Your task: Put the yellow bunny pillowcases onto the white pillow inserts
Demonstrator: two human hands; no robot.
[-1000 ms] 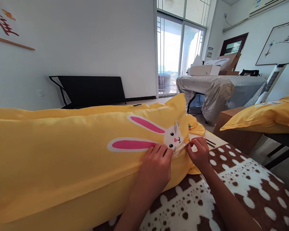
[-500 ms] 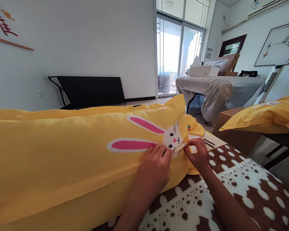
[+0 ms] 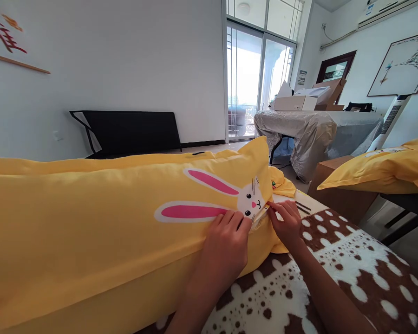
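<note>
A long yellow pillow [image 3: 90, 241] in a cover printed with a white rabbit face [image 3: 251, 202] and pink-lined ears stretches from the left edge to the middle of the view. My left hand [image 3: 228, 236] is closed on the cover's fabric, just below the rabbit's face and over the base of its lower ear. At the right end, my right hand [image 3: 284, 220] pinches the cover's edge between thumb and fingertips. Between both hands a gathered seam shows, with a pale strip; whether a zipper runs there is too small to tell.
Brown and white patterned plush blanket [image 3: 334, 260] lies beneath. Crumpled yellow cloth [image 3: 282, 183] sits past the pillow's end. Another yellow pillow [image 3: 379, 169] rests at right near a brown box [image 3: 348, 195]. Behind stand a plastic-covered table [image 3: 296, 134] with boxes and a black folded panel [image 3: 132, 132].
My right hand's fingers have shifted slightly, still pinching the cover's edge. The rabbit face has moved a little right and down, and my left hand has dropped slightly.
</note>
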